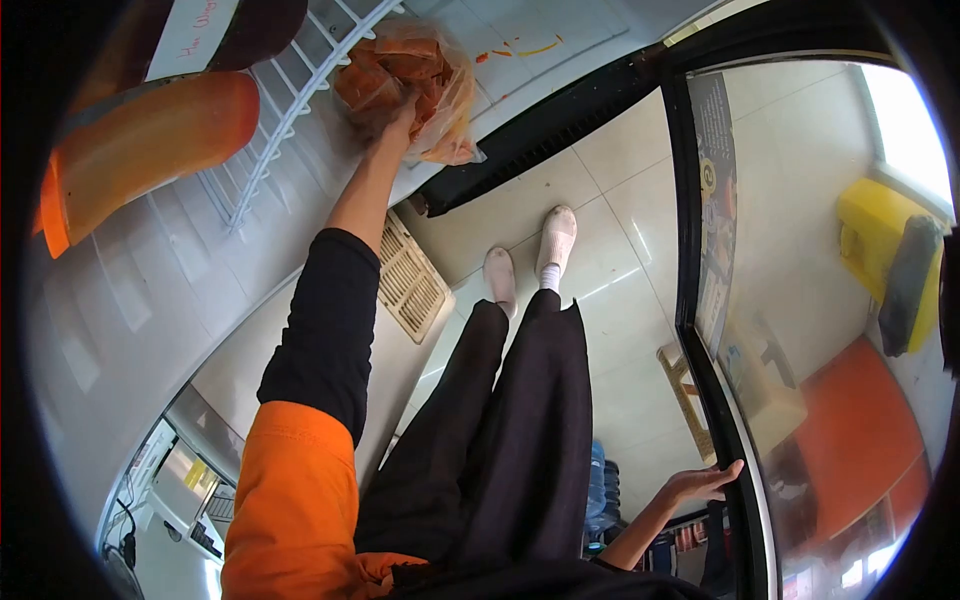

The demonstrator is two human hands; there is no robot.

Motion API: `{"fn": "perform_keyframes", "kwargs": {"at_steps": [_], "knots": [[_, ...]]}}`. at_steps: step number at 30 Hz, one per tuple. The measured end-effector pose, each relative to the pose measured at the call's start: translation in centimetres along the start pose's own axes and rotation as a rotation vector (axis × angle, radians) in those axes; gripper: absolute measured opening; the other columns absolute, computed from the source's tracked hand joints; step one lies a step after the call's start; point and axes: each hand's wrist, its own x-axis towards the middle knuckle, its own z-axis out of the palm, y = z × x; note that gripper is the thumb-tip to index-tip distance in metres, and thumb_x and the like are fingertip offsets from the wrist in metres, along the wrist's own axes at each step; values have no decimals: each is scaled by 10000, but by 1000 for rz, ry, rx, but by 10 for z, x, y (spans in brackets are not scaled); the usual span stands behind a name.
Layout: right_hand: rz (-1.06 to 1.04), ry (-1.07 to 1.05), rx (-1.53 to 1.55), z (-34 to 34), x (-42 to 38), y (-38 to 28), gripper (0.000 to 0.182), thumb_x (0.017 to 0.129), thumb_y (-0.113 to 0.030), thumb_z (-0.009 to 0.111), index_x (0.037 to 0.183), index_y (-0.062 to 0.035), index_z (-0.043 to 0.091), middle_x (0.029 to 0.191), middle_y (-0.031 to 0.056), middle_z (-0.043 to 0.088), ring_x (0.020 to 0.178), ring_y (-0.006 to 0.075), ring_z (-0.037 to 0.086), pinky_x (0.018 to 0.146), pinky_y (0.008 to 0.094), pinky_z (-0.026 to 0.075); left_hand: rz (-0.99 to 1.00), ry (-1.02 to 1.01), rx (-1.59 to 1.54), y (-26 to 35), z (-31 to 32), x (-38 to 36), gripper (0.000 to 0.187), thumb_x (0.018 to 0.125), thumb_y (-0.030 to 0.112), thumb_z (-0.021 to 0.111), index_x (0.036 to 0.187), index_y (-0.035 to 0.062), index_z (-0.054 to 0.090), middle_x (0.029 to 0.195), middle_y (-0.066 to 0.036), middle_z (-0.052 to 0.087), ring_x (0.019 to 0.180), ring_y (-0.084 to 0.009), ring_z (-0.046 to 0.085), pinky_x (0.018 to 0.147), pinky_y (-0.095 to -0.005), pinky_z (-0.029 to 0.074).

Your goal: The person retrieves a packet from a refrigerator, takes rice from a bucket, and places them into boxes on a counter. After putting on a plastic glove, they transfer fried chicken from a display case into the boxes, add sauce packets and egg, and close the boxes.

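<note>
Item: clear plastic bag of orange-brown pieces point(425, 85), on the white wire shelf point(290, 110); your left hand point(392, 112) pinches it, your right hand point(705, 483) spread on the black-framed glass door point(715, 330); risk: thin film tears, contents spill.

The picture is round like a fish eye, with black corners all around it. Straight lines bend near the edges, so the glass door point(800, 300) on the right looks curved. Bright daylight comes in at the far right, and that spot is washed out white. The door glass shows pale, cloudy reflections. The floor tiles point(620, 230) shine with soft white streaks of glare. The white shelf point(130, 290) on the left is evenly lit and a bit gray. The big orange shape point(150, 140) at the far left looks blurry. The middle is sharp.
</note>
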Motion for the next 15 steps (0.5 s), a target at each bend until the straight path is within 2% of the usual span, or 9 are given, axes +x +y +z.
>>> {"fn": "perform_keyframes", "kwargs": {"at_steps": [3, 6, 7, 8, 10, 11, 13, 15], "knots": [[3, 9, 14, -2, 3, 3, 466, 891, -392, 539, 1138, 3, 530, 1264, 182, 413, 1141, 246, 464, 941, 407, 388, 197, -125, 12, -30, 0, 52, 990, 615, 517, 706, 1293, -48, 257, 1313, -243, 344, 1164, -359, 423, 932, -408, 413], [-59, -6, -28, -5, 2, 10, 454, 895, -374, 539, 1128, 15, 531, 1249, 183, 441, 1117, 248, 483, 933, 394, 402, 520, -247, 180, -60, -6, 97, 936, 592, 502, 717, 1248, -62, 361, 1263, -216, 437, 1110, -311, 492, 897, -359, 446], [-91, -14, -50, -3, 1, 7, 447, 896, -363, 542, 1124, 21, 531, 1237, 182, 457, 1106, 247, 491, 931, 389, 407, 527, -268, 168, -65, -5, 104, 919, 584, 497, 721, 1233, -66, 396, 1247, -206, 468, 1092, -295, 515, 885, -343, 457], [-59, -2, -9, 0, -1, 2, 449, 894, -351, 549, 1129, 31, 527, 1223, 181, 475, 1103, 245, 497, 939, 386, 407, 518, -285, 147, -71, -5, 110, 903, 576, 492, 725, 1218, -71, 431, 1230, -197, 498, 1073, -279, 538, 873, -327, 468], [2, 27, 67, 11, -11, -23, 454, 891, -327, 564, 1138, 52, 518, 1193, 179, 511, 1097, 240, 510, 954, 380, 406, 378, -363, -32, -66, -3, 106, 765, 587, 403, 715, 1152, -53, 473, 1158, -167, 525, 1012, -266, 552, 839, -330, 483], [-5, 33, 88, 9, -10, -23, 449, 889, -310, 571, 1135, 61, 517, 1172, 174, 526, 1085, 234, 517, 955, 379, 408, 180, -414, -216, -61, 0, 102, 689, 595, 355, 704, 1116, -39, 483, 1102, -149, 538, 973, -255, 555, 828, -328, 485], [-17, 42, 139, 9, -8, -16, 438, 884, -277, 585, 1129, 79, 515, 1131, 165, 557, 1063, 223, 532, 959, 378, 413, -30, -470, -554, -48, 0, 88, 539, 614, 272, 674, 1041, -4, 493, 1000, -117, 537, 901, -236, 549, 797, -326, 489], [-24, -19, 154, 6, -5, -14, 418, 885, -259, 586, 1122, 79, 520, 1132, 166, 555, 1053, 215, 536, 955, 376, 415, -49, -484, -868, -41, -6, 67, 391, 637, 201, 637, 962, 40, 492, 908, -89, 509, 835, -219, 531, 760, -325, 492]]}}
